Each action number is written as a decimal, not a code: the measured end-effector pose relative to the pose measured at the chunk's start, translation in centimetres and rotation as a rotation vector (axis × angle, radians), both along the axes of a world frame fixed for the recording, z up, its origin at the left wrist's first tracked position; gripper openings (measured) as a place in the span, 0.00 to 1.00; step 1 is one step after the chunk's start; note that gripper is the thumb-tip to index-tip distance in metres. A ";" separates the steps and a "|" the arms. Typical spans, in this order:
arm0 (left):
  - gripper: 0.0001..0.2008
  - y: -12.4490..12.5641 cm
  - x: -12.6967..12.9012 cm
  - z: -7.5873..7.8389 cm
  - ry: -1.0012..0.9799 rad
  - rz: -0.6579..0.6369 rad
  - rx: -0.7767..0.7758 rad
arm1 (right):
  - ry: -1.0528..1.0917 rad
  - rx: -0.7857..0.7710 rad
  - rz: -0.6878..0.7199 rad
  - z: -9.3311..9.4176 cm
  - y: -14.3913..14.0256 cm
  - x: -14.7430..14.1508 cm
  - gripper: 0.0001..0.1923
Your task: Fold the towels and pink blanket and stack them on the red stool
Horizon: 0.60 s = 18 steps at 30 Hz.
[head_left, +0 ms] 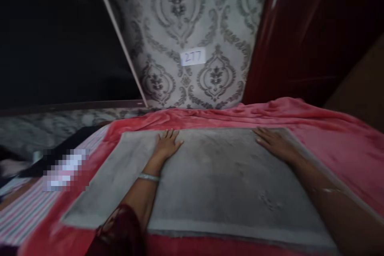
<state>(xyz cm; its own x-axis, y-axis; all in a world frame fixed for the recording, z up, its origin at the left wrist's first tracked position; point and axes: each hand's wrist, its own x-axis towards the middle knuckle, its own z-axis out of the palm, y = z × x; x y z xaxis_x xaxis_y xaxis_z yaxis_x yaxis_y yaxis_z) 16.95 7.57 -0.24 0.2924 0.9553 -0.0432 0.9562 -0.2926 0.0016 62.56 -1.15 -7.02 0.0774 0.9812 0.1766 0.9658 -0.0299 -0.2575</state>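
A grey cloth, perhaps a towel or mat [210, 184], lies spread out flat on a red-pink blanket [192, 117]. My left hand [167, 144] rests palm down near the cloth's far edge, left of its middle, with the fingers spread. Toward the far right corner, my right hand [274, 143] also lies flat on the cloth, fingers stretched out. Neither hand grips anything. A small darker patch with creases shows on the cloth's right part.
Behind the blanket stands a patterned wall with a paper label [193, 56] reading 277. A large dark screen [60, 40] is at the left, a dark red glossy panel [300, 36] at the right. Striped fabric [27, 212] lies along the left side.
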 end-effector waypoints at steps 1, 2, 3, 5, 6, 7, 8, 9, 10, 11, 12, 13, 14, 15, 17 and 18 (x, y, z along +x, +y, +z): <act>0.34 0.7 -1.7 0.2 0.007 0.073 -0.013 | 0.013 0.005 0.002 -0.4 0.2 0.3 0.32; 0.35 1.3 -3.5 0.3 0.011 0.125 -0.021 | 0.019 0.000 -0.001 -0.7 0.4 0.5 0.33; 0.35 1.8 -5.4 0.4 0.015 0.160 -0.024 | 0.024 -0.006 -0.005 -0.9 0.4 0.6 0.34; 0.34 2.5 -9.0 0.6 0.023 0.218 -0.019 | 0.015 -0.014 -0.030 -1.1 0.4 0.7 0.36; 0.34 2.7 -10.6 0.5 0.025 0.248 -0.014 | 0.001 -0.011 -0.051 -1.2 0.4 0.7 0.37; 0.33 3.0 -12.1 0.4 0.024 0.278 -0.005 | -0.016 -0.005 -0.077 -1.3 0.3 0.6 0.37; 0.33 3.2 -13.3 0.3 0.021 0.307 0.011 | -0.034 -0.002 -0.108 -1.3 0.2 0.6 0.38; 0.33 3.4 -14.3 0.1 0.018 0.329 0.034 | -0.048 -0.004 -0.135 -1.3 0.2 0.5 0.39; 0.33 3.6 -15.0 -0.2 0.015 0.340 0.064 | -0.058 -0.011 -0.153 -1.3 0.1 0.5 0.40; 0.33 3.8 -15.5 -0.5 0.013 0.344 0.089 | -0.064 -0.020 -0.163 -1.3 0.1 0.4 0.41; 0.33 4.0 -15.7 -0.7 0.012 0.348 0.105 | -0.066 -0.026 -0.167 -1.3 0.1 0.4 0.42; 0.33 4.1 -15.8 -0.9 0.011 0.351 0.111 | -0.068 -0.027 -0.166 -1.3 0.0 0.5 0.42; 0.34 4.2 -15.8 -1.0 0.011 0.350 0.102 | -0.069 -0.021 -0.164 -1.4 0.1 0.5 0.42; 0.35 4.2 -15.8 -1.1 0.011 0.342 0.081 | -0.071 -0.010 -0.162 -1.5 0.1 0.6 0.42; 0.35 4.1 -16.0 -0.9 0.011 0.315 0.028 | -0.075 0.017 -0.154 -1.9 0.1 0.9 0.42; 0.36 3.9 -16.3 -0.7 0.012 0.301 0.011 | -0.081 0.040 -0.153 -2.1 0.1 1.0 0.42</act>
<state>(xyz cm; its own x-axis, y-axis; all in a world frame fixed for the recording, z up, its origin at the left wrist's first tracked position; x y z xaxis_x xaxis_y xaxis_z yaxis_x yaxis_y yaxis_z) 0.70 11.50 -0.99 -0.0049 0.9994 -0.0339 0.9999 0.0045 -0.0123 63.60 -1.05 -9.11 0.2091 0.9511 0.2272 0.9684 -0.1691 -0.1835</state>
